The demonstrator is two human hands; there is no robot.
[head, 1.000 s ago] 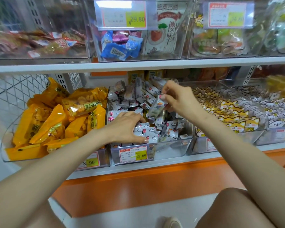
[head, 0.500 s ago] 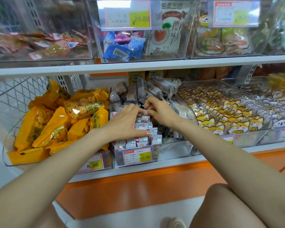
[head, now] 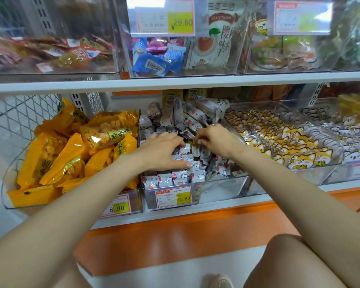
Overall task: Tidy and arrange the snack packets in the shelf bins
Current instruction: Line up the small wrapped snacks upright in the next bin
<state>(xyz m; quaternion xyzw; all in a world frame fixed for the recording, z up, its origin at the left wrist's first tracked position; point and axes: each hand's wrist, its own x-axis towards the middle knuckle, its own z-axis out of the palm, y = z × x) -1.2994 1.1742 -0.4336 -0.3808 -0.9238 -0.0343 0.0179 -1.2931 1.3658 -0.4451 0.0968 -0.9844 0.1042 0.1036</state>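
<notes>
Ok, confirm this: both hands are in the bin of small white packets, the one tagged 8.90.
Wrong tag. The head view shows the left hand and right hand in the bin of small white packets, but its tag reads 15.80; the 8.90 tag is on the next bin.

Open gap between upper shelf and middle bin's heaped packets.
</notes>
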